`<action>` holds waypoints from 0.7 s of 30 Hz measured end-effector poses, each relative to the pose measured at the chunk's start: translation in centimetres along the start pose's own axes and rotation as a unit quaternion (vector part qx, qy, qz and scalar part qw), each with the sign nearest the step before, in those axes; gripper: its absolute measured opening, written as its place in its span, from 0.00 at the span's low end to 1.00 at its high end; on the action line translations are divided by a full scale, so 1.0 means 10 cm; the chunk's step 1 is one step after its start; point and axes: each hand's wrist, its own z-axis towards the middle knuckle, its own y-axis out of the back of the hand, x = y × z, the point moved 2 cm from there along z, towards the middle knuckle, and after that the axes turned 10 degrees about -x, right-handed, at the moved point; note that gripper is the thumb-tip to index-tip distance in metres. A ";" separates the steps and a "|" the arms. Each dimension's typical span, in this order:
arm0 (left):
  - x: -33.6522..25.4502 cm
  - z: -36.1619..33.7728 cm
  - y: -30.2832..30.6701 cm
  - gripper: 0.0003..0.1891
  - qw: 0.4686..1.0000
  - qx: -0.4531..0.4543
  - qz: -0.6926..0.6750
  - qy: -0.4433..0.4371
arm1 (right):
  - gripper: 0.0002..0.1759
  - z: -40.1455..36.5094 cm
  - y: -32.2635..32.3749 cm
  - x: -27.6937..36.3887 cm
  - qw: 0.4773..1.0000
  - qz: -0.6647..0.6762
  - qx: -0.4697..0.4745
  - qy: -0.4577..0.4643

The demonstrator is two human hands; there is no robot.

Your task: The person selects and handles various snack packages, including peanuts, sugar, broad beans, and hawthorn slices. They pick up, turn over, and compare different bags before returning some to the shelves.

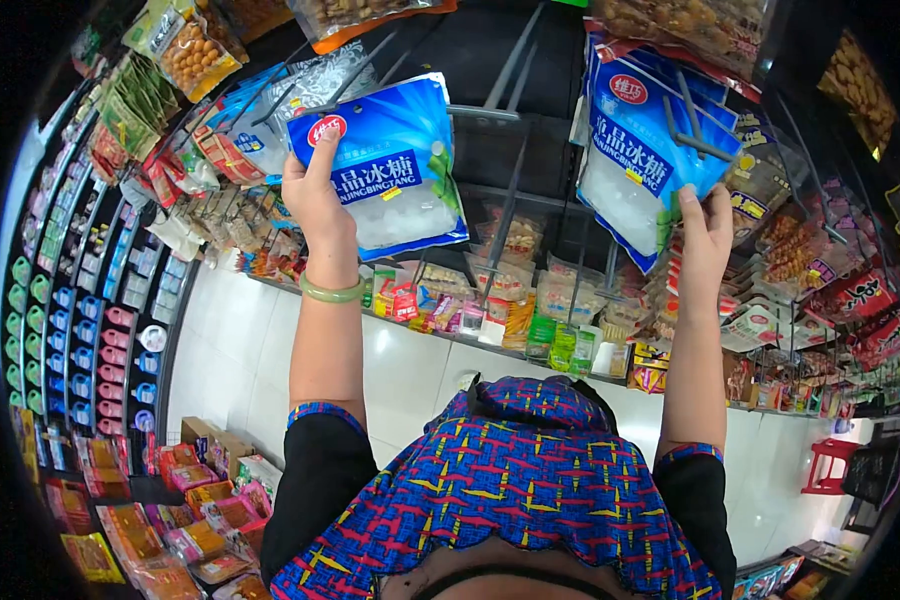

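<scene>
My left hand, with a green bangle on its wrist, grips the left edge of a blue bag of rock sugar, thumb across its front. The bag's clear lower part shows white sugar lumps. At the right, my right hand pinches the lower right edge of a second rock sugar bag. This one sits tilted at a metal display hook, with more blue packaging behind it. Another metal hook sticks out just right of the left bag.
Packaged snacks hang on rows of hooks below and around the bags. Bottles fill a shelf at the far left, with packets stacked lower down. A red stool stands on the white tiled floor at the right.
</scene>
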 end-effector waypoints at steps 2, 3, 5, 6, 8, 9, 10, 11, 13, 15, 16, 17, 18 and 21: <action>-0.02 -0.02 -0.01 0.12 1.000 -0.010 0.011 0.014 | 0.16 0.03 0.02 0.00 0.998 -0.015 0.064 0.008; -0.02 -0.01 -0.02 0.12 1.000 -0.013 0.012 0.011 | 0.12 0.04 0.02 0.00 0.997 -0.015 0.070 0.006; -0.01 0.01 -0.05 0.14 0.998 -0.017 0.004 0.065 | 0.11 0.06 0.04 0.01 0.996 -0.025 0.082 0.002; -0.03 0.00 -0.08 0.14 0.998 -0.020 0.005 0.061 | 0.10 0.07 0.05 0.02 0.995 -0.037 0.091 -0.002; -0.07 -0.03 -0.10 0.15 0.997 -0.026 0.000 0.066 | 0.10 0.06 0.04 0.04 0.996 -0.012 0.085 0.009; -0.09 -0.05 -0.10 0.15 0.997 -0.034 0.007 0.065 | 0.11 0.07 0.06 0.03 0.996 -0.010 0.092 0.006; -0.11 -0.05 -0.10 0.15 0.997 -0.035 0.009 0.061 | 0.11 0.07 0.06 0.02 0.995 -0.008 0.098 0.004; -0.10 -0.04 -0.09 0.15 0.997 -0.041 0.010 0.062 | 0.11 0.08 0.08 0.02 0.995 -0.004 0.099 0.002; -0.09 -0.05 -0.09 0.15 0.997 -0.047 0.014 0.063 | 0.12 0.09 0.12 0.02 0.994 -0.030 0.103 -0.007; -0.11 -0.06 -0.10 0.13 0.997 -0.044 0.014 0.059 | 0.12 0.07 0.12 0.07 0.995 -0.021 0.099 -0.013; -0.12 -0.07 -0.11 0.12 0.997 -0.042 0.011 0.058 | 0.12 0.07 0.12 0.09 0.995 -0.015 0.096 -0.017; -0.12 -0.07 -0.11 0.12 0.997 -0.037 0.011 0.062 | 0.12 0.08 0.14 0.08 0.995 -0.013 0.093 -0.015; -0.10 -0.06 -0.09 0.12 0.997 -0.034 0.010 0.062 | 0.12 0.09 0.17 0.05 0.995 -0.022 0.092 -0.015; -0.03 0.00 -0.04 0.14 0.998 -0.027 0.010 0.063 | 0.11 0.07 0.14 0.08 0.997 -0.014 0.075 -0.028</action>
